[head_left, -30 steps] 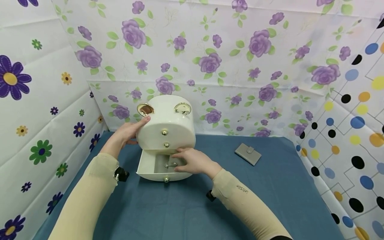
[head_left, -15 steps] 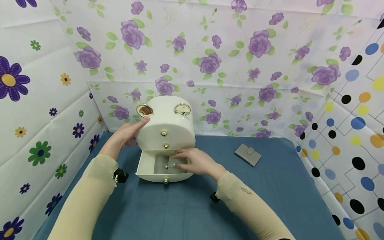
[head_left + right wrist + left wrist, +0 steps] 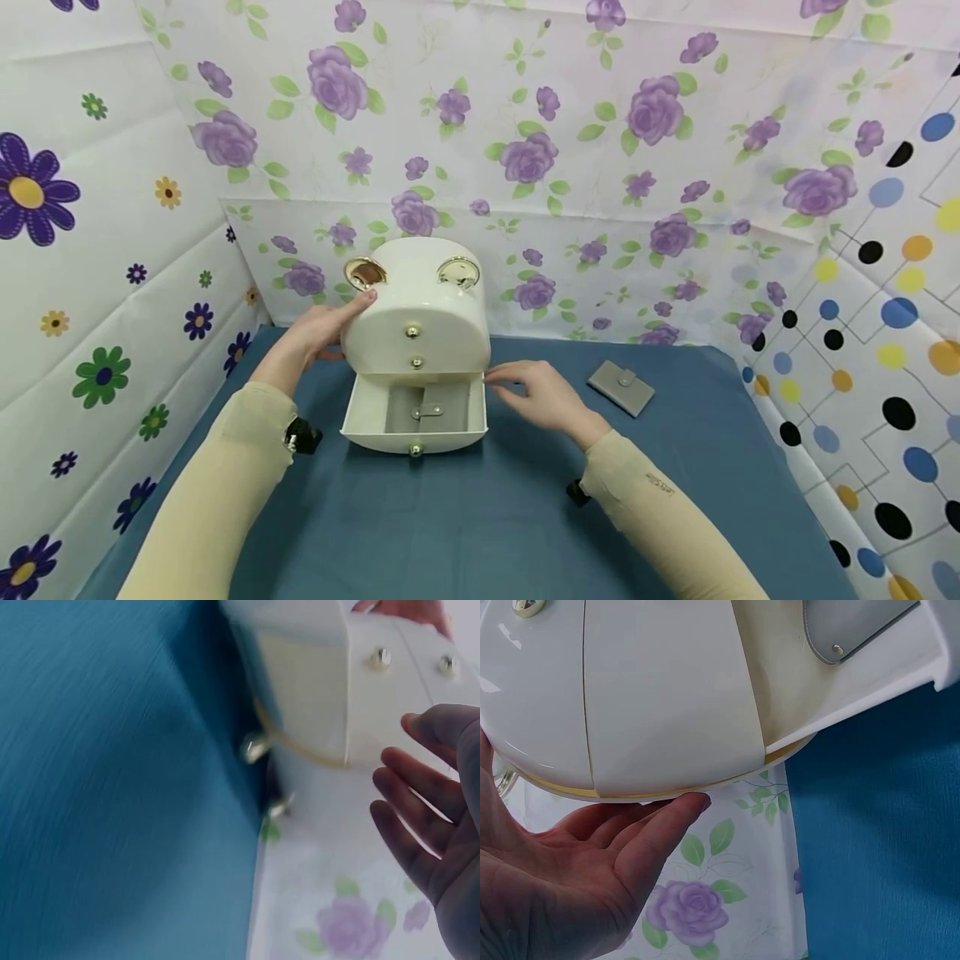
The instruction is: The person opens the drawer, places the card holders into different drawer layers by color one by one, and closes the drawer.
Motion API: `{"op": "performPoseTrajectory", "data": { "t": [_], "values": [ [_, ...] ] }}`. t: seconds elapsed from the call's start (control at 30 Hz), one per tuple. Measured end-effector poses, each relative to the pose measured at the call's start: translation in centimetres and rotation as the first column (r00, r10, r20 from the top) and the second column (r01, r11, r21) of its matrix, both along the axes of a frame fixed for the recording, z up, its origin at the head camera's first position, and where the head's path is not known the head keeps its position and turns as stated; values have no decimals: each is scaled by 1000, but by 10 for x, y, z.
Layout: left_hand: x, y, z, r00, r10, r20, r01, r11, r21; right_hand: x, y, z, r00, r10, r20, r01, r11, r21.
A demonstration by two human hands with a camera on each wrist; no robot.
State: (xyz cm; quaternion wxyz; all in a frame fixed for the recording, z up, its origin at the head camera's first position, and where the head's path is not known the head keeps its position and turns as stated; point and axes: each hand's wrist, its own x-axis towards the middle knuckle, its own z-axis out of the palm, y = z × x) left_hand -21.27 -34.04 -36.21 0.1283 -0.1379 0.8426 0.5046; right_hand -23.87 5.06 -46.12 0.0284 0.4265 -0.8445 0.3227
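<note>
A white cabinet [image 3: 415, 312] with gold ear-like ovals and gold knobs stands at the back of the table. Its bottom drawer [image 3: 367, 406] is pulled out, and a grey wallet [image 3: 447, 400] with a snap strap lies inside. My left hand [image 3: 315, 333] rests against the cabinet's left side, thumb near the top front edge; the left wrist view shows its extended fingers along the cabinet's side. My right hand [image 3: 547, 396] is just right of the drawer, fingertips by the cabinet's lower right edge. In the right wrist view those fingers [image 3: 420, 780] are spread and hold nothing.
A second grey snap wallet [image 3: 621, 388] lies on the blue tablecloth [image 3: 465, 525], right of my right hand. Floral cloth [image 3: 525, 158] hangs close behind the cabinet, with patterned sheets on the left [image 3: 150, 250] and right [image 3: 862, 375].
My right hand has moved right, out from over the drawer to its right side, leaving the wallet inside fully in sight. The left hand stays at the cabinet.
</note>
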Motion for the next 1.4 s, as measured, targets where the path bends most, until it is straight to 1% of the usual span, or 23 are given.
{"op": "performPoseTrajectory", "data": {
  "t": [0.1,0.17,0.33,0.47,0.53,0.63,0.7,0.8,0.97,1.13,1.23,1.4],
  "values": [
    [0,0,0,1000,7,4,-7,1000,8,-5,18,-3,999,-52,-11,52,999,-2],
    [1,0,0,1000,10,3,-10,1000,11,-8,31,-3,996,-90,-3,90,996,14],
    [1,-1,0,1000,11,4,-12,1000,17,-20,67,-9,985,-170,-4,169,979,115],
    [-1,0,-1,1000,12,7,-12,1000,26,-33,100,-21,973,-228,-39,231,946,226],
    [-1,0,-1,1000,12,4,-12,1000,25,-39,115,-26,967,-251,-39,252,929,271],
    [-2,-1,-2,1000,13,1,-13,1000,23,-45,134,-30,961,-274,-25,267,906,329],
    [-2,-1,-2,1000,15,1,-15,1000,25,-50,146,-33,962,-269,-33,263,895,359],
    [-2,-1,-3,1000,14,5,-14,1000,23,-59,161,-36,967,-245,-69,251,876,412],
    [-2,-2,-3,1000,11,7,-12,1000,24,-67,176,-40,972,-213,-97,233,839,491],
    [-4,-1,-5,1000,17,5,-18,999,36,-69,179,-39,978,-173,-117,209,796,568],
    [-3,-1,-4,1000,21,9,-21,999,38,-69,178,-38,980,-148,-136,201,776,598],
    [-3,-1,-4,1000,22,8,-23,999,38,-71,177,-38,980,-137,-147,200,741,641]
  ]
}}
